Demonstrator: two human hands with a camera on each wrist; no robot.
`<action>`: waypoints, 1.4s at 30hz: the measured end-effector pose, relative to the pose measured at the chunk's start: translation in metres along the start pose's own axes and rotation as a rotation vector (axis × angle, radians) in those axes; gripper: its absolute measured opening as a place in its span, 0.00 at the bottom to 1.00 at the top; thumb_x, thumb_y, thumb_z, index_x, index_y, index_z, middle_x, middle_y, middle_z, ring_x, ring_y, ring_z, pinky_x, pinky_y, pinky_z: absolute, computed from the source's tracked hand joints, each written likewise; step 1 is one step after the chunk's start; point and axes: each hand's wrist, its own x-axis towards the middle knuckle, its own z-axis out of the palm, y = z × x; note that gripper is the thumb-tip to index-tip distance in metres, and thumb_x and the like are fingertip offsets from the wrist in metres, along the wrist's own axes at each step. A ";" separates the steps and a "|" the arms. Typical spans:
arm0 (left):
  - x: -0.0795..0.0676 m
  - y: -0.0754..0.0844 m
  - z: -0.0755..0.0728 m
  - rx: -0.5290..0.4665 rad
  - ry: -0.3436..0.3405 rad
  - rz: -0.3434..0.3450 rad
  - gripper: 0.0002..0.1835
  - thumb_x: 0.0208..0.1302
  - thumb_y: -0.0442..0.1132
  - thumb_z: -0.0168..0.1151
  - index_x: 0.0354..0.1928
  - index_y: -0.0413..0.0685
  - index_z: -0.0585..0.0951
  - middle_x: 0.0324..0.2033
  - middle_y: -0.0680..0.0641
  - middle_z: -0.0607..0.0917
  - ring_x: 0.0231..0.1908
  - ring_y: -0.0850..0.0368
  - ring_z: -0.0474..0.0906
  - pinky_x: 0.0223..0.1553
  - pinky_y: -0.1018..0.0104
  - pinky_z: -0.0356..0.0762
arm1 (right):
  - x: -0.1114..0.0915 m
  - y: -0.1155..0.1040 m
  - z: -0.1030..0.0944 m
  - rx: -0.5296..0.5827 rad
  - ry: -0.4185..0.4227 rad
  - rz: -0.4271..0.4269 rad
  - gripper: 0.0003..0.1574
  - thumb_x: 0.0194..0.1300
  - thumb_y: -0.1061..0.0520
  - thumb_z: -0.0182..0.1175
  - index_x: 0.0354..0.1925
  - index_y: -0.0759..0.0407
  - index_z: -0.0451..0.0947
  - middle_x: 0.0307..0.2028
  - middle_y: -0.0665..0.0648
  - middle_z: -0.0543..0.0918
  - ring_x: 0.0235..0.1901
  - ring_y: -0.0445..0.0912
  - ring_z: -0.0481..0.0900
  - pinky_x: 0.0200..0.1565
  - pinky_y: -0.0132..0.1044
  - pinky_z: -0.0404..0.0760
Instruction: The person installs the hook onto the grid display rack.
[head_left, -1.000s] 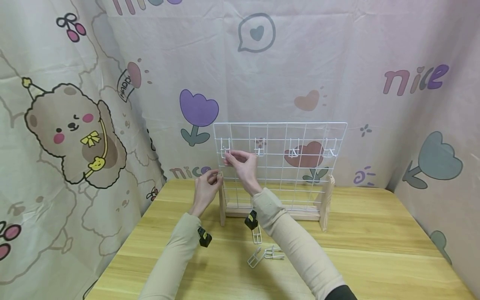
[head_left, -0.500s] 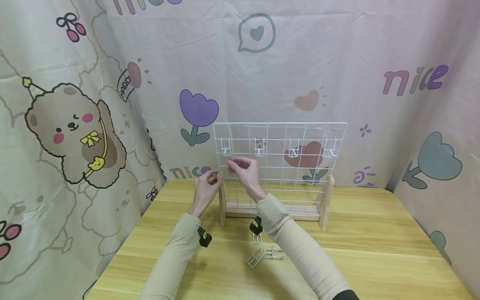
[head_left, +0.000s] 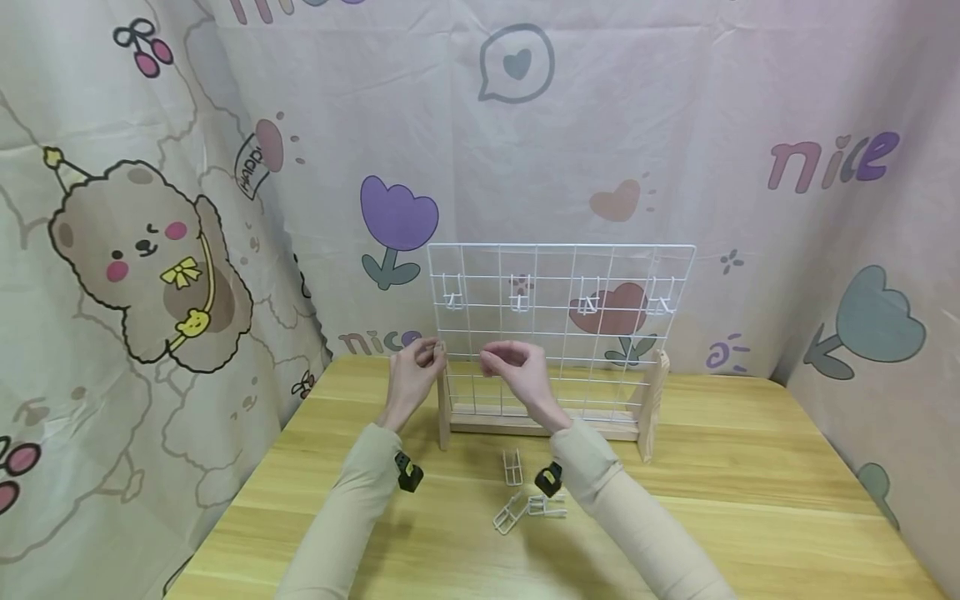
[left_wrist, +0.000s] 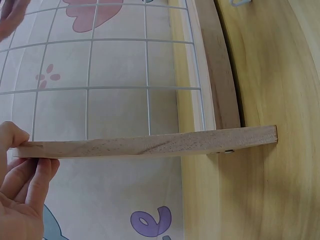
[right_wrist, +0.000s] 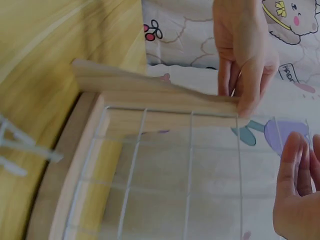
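A white wire grid panel (head_left: 551, 346) stands upright in a wooden stand (head_left: 547, 423). My left hand (head_left: 412, 371) pinches the top of the stand's left upright (left_wrist: 150, 145) between thumb and fingers. Several white wire hooks hang in a row on the upper part of the grid, among them the leftmost hook (head_left: 453, 300). My right hand (head_left: 521, 371) is in front of the grid, below that row, with its fingers loosely bent and nothing between them. In the right wrist view the right hand (right_wrist: 300, 192) appears at the right edge, apart from the wires.
On the wooden table (head_left: 750, 483), in front of the stand, lie a white hook (head_left: 512, 468), a second hook (head_left: 511, 513) and a third hook (head_left: 547, 505). Behind the grid hangs a patterned curtain (head_left: 600, 125); another drapes down the left side.
My right hand has let go of the leftmost hook, which stays hanging on the grid. It has moved down and to the right. The left hand keeps its place on the upright.
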 end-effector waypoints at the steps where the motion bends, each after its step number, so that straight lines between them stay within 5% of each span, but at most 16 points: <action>1: 0.000 0.000 0.000 0.000 0.001 0.002 0.16 0.66 0.32 0.63 0.54 0.31 0.81 0.47 0.31 0.87 0.48 0.39 0.88 0.48 0.57 0.88 | -0.004 0.001 -0.005 -0.018 -0.020 0.005 0.17 0.66 0.65 0.65 0.48 0.78 0.80 0.36 0.66 0.89 0.29 0.37 0.85 0.41 0.32 0.90; 6: 0.000 0.002 0.000 0.001 0.001 0.001 0.16 0.66 0.31 0.63 0.54 0.32 0.82 0.47 0.31 0.87 0.48 0.39 0.88 0.48 0.58 0.88 | -0.026 0.012 -0.033 -0.132 -0.149 0.046 0.18 0.67 0.62 0.64 0.51 0.74 0.80 0.39 0.67 0.89 0.31 0.39 0.86 0.41 0.34 0.91; 12: 0.000 0.002 0.000 -0.010 -0.010 -0.008 0.16 0.66 0.31 0.63 0.54 0.32 0.81 0.48 0.31 0.87 0.49 0.40 0.87 0.49 0.57 0.87 | -0.059 0.034 -0.068 -0.186 -0.268 0.111 0.20 0.67 0.59 0.65 0.52 0.73 0.80 0.34 0.53 0.89 0.33 0.41 0.86 0.41 0.35 0.90; 19: 0.000 0.001 0.001 -0.020 -0.014 -0.008 0.17 0.66 0.32 0.63 0.55 0.32 0.81 0.49 0.31 0.87 0.50 0.39 0.87 0.50 0.59 0.87 | -0.094 0.062 -0.095 -0.261 -0.361 0.098 0.20 0.66 0.59 0.65 0.52 0.71 0.81 0.40 0.67 0.88 0.34 0.38 0.84 0.38 0.36 0.89; 33: 0.000 0.000 0.000 -0.019 -0.009 -0.010 0.17 0.66 0.32 0.63 0.55 0.31 0.81 0.48 0.31 0.87 0.50 0.39 0.87 0.49 0.58 0.87 | -0.115 0.085 -0.101 -0.328 -0.477 0.143 0.17 0.60 0.60 0.69 0.44 0.71 0.80 0.42 0.70 0.84 0.32 0.36 0.79 0.36 0.26 0.81; 42: 0.000 0.000 0.001 -0.019 -0.007 -0.006 0.17 0.66 0.31 0.63 0.55 0.30 0.81 0.48 0.30 0.87 0.50 0.39 0.87 0.49 0.58 0.87 | -0.115 0.086 -0.103 -0.360 -0.452 0.036 0.08 0.58 0.62 0.70 0.34 0.66 0.83 0.33 0.68 0.85 0.28 0.34 0.79 0.31 0.25 0.81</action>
